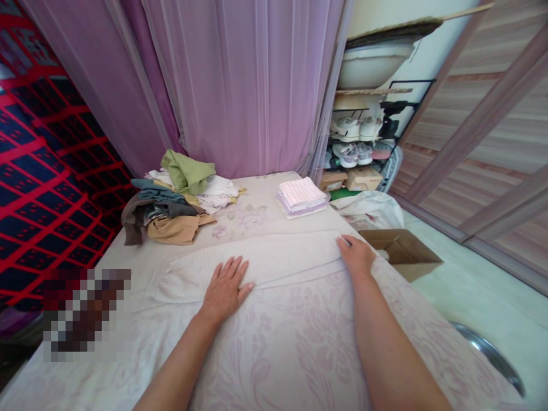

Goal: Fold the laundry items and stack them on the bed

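Observation:
A white ribbed garment (pixel 274 257) lies spread lengthwise across the floral bedsheet (pixel 299 342). My left hand (pixel 225 288) rests flat on its near edge, fingers stretched out and open. My right hand (pixel 356 255) presses on the garment's right end near the bed's edge, with its fingers curled down onto the cloth. Whether it pinches the fabric is not clear.
A heap of unfolded clothes (pixel 175 200) sits at the back left of the bed. A folded striped stack (pixel 301 197) lies at the back right. An open cardboard box (pixel 402 251) stands on the floor to the right, beside a shoe rack (pixel 357 142). Pink curtains (pixel 240 85) hang behind.

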A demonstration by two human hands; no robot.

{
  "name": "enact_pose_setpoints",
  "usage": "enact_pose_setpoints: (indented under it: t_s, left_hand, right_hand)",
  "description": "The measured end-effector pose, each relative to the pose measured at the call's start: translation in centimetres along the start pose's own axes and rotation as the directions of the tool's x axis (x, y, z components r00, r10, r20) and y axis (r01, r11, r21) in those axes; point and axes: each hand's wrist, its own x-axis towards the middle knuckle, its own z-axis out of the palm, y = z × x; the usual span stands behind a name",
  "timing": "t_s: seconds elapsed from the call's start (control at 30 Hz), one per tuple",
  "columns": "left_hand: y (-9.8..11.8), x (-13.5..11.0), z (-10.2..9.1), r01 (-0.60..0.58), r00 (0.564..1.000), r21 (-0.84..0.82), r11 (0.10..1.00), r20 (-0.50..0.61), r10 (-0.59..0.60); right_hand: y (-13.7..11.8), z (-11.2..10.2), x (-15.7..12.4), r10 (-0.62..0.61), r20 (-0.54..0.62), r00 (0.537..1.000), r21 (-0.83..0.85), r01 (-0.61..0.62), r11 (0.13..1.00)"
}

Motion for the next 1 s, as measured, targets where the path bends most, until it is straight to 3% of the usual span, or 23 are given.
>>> enact_pose_setpoints:
  t_s: [0.4,0.63,1.0]
  left_hand:
    - [-0.5,0.1,0.7,-0.026,0.998,0.078,0.997,-0.049,0.030]
    - [-0.4,0.1,0.6,-0.018,0.998,0.089,0.996,-0.050,0.023]
    - [-0.4,0.1,0.7,-0.021,0.998,0.085,0.996,-0.056,0.026]
  right_hand:
    - [0.0,0.5,1.2,-0.046,-0.106,0.993,0.104,0.057,0.993]
    - [-0.5,0.5,1.2,-0.156,-0.233,0.960,0.116,0.187,0.975]
    - [-0.4,1.4,1.0,-0.125,-0.104,0.987,-0.034,0.122,0.992]
